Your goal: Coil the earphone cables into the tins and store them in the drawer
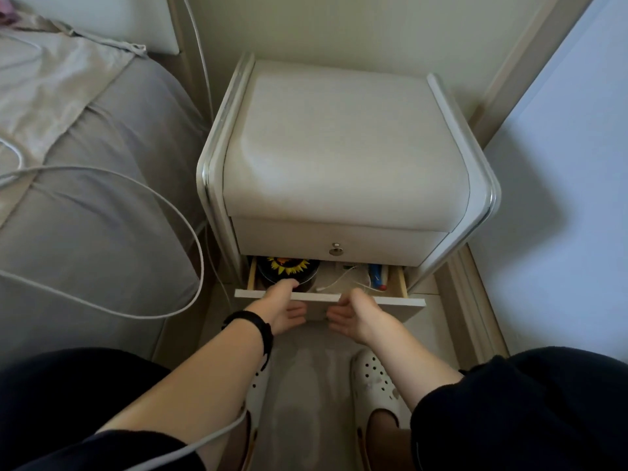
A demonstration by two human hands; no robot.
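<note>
**At the nightstand [343,144], lower drawer [401,302] held part open**

Its front edge is gripped by the left hand [282,305] and right hand [358,311], fingers hooked over. Inside, a sunflower-lidded tin [289,266] is seen at left, a white earphone cable [339,280] mid-drawer.

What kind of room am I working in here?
Probably a bedroom: a bed with grey bedding on the left, a padded bedside cabinet beside it against the wall, and its lower drawer pulled open.
</note>
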